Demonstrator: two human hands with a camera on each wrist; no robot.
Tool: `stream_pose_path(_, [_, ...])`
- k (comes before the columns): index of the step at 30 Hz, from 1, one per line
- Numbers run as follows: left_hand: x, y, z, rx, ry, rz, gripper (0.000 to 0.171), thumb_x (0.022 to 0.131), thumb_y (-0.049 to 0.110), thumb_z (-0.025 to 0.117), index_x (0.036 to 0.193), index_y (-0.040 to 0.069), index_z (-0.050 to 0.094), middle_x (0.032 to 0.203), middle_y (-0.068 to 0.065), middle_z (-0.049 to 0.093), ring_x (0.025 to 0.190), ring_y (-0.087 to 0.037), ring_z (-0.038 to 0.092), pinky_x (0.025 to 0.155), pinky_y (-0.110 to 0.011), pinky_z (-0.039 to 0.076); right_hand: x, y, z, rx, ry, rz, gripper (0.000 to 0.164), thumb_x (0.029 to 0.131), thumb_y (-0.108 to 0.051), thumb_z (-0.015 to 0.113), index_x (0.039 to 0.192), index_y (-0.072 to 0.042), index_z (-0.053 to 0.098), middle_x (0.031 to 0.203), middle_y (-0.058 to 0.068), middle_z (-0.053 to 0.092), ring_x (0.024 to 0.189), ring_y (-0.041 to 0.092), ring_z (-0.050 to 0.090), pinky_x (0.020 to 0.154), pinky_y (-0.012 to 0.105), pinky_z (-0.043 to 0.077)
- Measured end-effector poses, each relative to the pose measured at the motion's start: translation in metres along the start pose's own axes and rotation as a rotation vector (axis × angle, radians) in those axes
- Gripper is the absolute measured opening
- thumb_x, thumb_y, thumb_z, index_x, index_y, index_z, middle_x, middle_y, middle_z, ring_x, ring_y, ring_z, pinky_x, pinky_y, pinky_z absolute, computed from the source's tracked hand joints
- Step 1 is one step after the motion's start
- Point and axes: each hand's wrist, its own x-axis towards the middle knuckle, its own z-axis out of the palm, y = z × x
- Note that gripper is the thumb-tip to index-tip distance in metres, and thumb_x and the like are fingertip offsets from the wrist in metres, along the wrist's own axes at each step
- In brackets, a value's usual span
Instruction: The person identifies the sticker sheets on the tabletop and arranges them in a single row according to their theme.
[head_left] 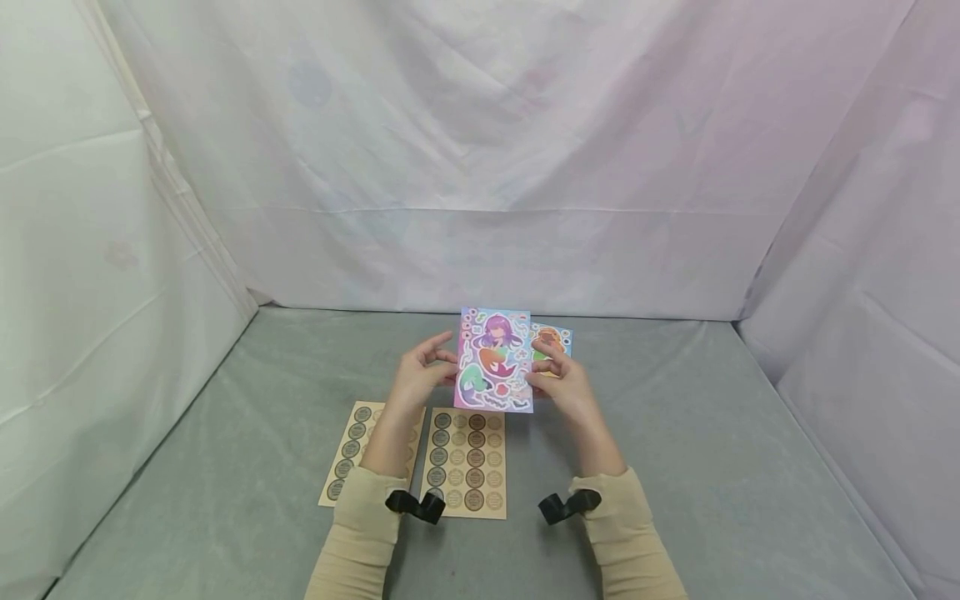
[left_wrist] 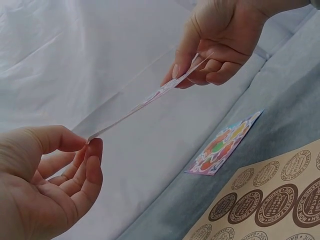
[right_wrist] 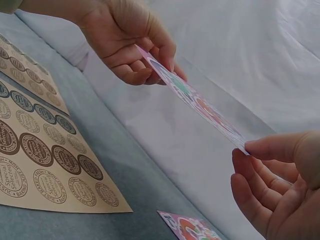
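Note:
A mermaid sticker sheet [head_left: 495,360], pink and blue with a purple-haired figure, is held up off the table between both hands. My left hand [head_left: 417,372] pinches its left edge between thumb and fingers. At the opposite edge, my right hand [head_left: 561,379] pinches it the same way. The wrist views show the sheet almost edge-on, tilted and stretched flat between the two pinches. Behind it on the table lies a second colourful sticker sheet [left_wrist: 225,145] with orange and green pictures, partly covered by the raised sheet and right hand in the head view.
Two tan sheets of round labels lie on the grey tabletop [head_left: 675,467]: a left label sheet [head_left: 342,454], partly under the left forearm, and a right label sheet [head_left: 475,467] beside it. White cloth [head_left: 480,167] hangs behind and along both sides.

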Motion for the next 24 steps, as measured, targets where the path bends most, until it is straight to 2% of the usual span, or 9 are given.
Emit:
stream_pose_path(8, [-0.002,0.003,0.004,0.000,-0.016,-0.017,0.058,0.083,-0.008,0.062,0.137,0.006,0.051,0.092,-0.013,0.061,0.072,-0.019,0.064,0.073,-0.035,0.056,-0.003,-0.005,-0.006,-0.027,-0.011,-0.010,0.056,0.085,0.003,0.067,0.138,-0.010,0.052,0.091,0.011,0.062,0.077,0.020,0.062,0.079,0.052,0.054])
stream_pose_path(13, [-0.003,0.005,0.004,-0.015,-0.050,-0.022,0.057,0.084,-0.008,0.062,0.138,0.004,0.050,0.092,-0.012,0.061,0.072,-0.018,0.063,0.078,-0.042,0.055,-0.006,-0.009,-0.010,-0.046,-0.024,-0.018,0.056,0.086,0.002,0.066,0.139,-0.008,0.050,0.092,0.011,0.061,0.077,0.020,0.061,0.075,0.048,0.056])
stream_pose_path(18, [-0.013,0.024,0.008,0.001,-0.088,0.005,0.056,0.083,-0.011,0.059,0.138,-0.003,0.047,0.093,-0.018,0.060,0.073,-0.021,0.064,0.081,-0.048,0.054,-0.007,-0.012,-0.015,-0.058,-0.023,-0.027,0.055,0.086,0.002,0.066,0.138,-0.007,0.051,0.095,0.013,0.061,0.078,0.020,0.061,0.076,0.051,0.055])
stream_pose_path(21, [-0.013,0.021,0.012,0.011,-0.074,0.030,0.055,0.083,-0.010,0.059,0.136,0.000,0.050,0.091,-0.016,0.060,0.073,-0.021,0.064,0.076,-0.042,0.056,-0.008,-0.014,-0.018,-0.067,-0.024,-0.025,0.055,0.086,0.001,0.066,0.138,-0.008,0.051,0.096,0.014,0.061,0.079,0.020,0.061,0.075,0.050,0.055])
stream_pose_path(24, [-0.006,0.007,0.013,-0.003,-0.063,0.046,0.055,0.082,-0.008,0.060,0.135,0.005,0.054,0.089,-0.013,0.060,0.072,-0.021,0.064,0.072,-0.038,0.056,-0.009,-0.014,-0.020,-0.072,-0.024,-0.014,0.055,0.087,0.002,0.066,0.138,-0.007,0.051,0.097,0.015,0.061,0.079,0.021,0.062,0.073,0.046,0.056])
